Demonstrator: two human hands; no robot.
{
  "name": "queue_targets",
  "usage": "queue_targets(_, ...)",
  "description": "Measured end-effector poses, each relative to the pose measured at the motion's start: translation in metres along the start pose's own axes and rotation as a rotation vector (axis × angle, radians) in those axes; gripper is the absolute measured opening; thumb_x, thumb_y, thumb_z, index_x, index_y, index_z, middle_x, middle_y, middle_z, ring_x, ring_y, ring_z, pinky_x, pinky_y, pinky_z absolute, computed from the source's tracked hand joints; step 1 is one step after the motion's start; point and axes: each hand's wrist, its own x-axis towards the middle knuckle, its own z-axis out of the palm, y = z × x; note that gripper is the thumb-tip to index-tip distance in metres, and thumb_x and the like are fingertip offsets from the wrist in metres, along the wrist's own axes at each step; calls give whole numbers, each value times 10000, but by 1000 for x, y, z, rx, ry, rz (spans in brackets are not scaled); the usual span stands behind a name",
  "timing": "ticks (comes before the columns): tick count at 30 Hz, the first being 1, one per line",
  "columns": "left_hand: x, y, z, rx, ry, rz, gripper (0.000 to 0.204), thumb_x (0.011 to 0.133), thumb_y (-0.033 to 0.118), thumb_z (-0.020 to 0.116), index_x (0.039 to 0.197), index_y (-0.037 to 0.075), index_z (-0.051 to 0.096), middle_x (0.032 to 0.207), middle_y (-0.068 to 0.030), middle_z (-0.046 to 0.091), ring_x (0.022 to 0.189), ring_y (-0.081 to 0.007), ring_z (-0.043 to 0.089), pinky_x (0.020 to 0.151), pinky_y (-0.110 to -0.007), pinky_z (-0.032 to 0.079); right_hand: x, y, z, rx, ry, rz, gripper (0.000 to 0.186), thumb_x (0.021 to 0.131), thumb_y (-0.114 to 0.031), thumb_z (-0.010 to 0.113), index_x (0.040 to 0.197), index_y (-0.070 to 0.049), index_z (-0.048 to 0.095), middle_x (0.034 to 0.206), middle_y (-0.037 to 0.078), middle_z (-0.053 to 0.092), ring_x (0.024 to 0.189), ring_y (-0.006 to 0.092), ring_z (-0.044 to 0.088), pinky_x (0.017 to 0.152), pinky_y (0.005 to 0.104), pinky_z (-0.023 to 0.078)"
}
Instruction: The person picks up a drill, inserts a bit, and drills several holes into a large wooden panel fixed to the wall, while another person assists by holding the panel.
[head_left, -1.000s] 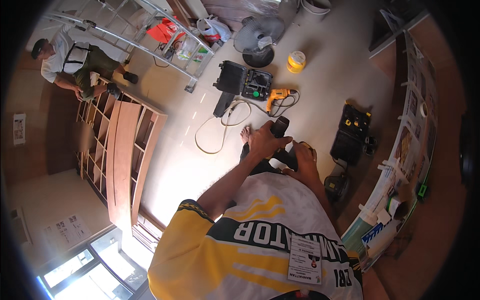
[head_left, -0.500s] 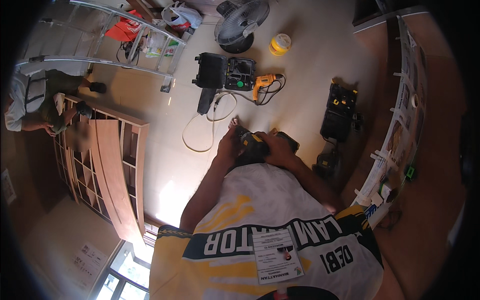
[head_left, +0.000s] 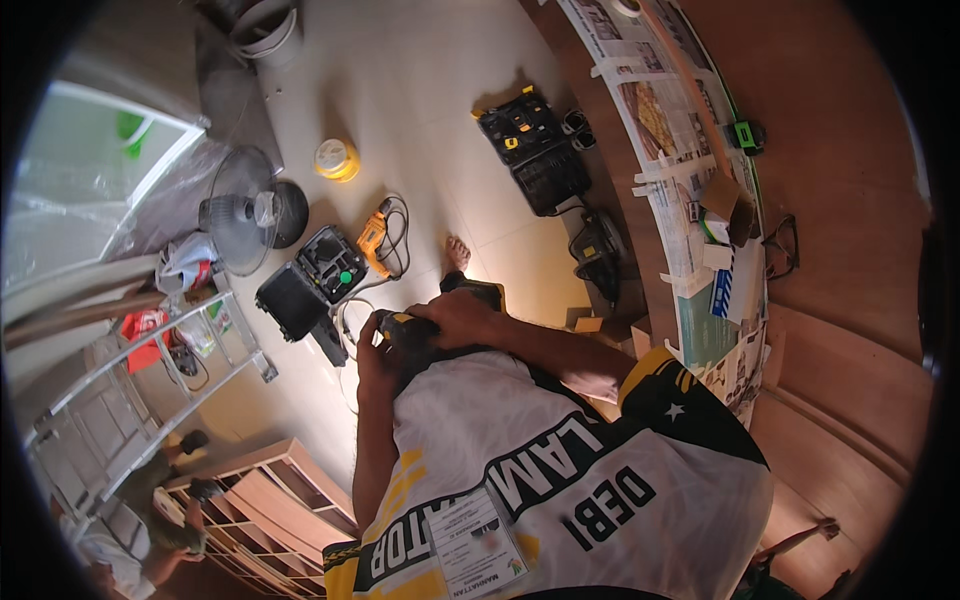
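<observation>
A black and yellow cordless drill (head_left: 404,330) is in both my hands, close to the front of my shirt. My right hand (head_left: 466,318) wraps round its grip, with the battery base (head_left: 488,292) showing beyond the knuckles. At the other end, the fingers of my left hand (head_left: 374,362) close around the front of the drill. My palm hides the tip, so I cannot tell whether a bit is in it. One bare foot (head_left: 457,252) shows on the floor just past the drill.
Ahead lie an open black case (head_left: 333,262), an orange corded drill (head_left: 373,240), a yellow tub (head_left: 337,160) and a fan (head_left: 245,210). Left are a ladder (head_left: 150,375) and a person by a wooden frame (head_left: 290,500). Right are another toolbox (head_left: 530,140) and a paper-covered bench (head_left: 665,150).
My view has swung to the right, so the floor items, ladder and wooden frame sit further left. The drill stays in both hands. Another person's arm now shows at lower right.
</observation>
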Motion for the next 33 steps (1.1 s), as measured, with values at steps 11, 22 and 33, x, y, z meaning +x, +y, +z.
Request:
queue_targets(11,58,-35,126,1459,-101,495,312,908,-42,681,1211,-7,615,1128,-108,687,1016,-163,668,869,-312,570,-51,113,-50,224,120,160,461,638,-235,774,1084,-137,707,926,133,758,888,358,739,754,493,578)
queue_targets(22,2,-11,74,1140,238,664,391,977,218,706,1303,46,575,996,-129,672,992,-260,697,867,-379,585,2,60,-41,269,22,-14,415,709,-349,817,1062,-156,713,927,141,754,922,371,730,820,507,563)
queue_targets(33,-127,1,-136,83,105,575,459,1069,494,527,1111,51,638,936,-85,724,755,-204,684,621,-307,492,63,-121,82,106,-311,-199,546,693,-341,867,1168,-107,734,1042,154,770,975,347,741,885,440,578)
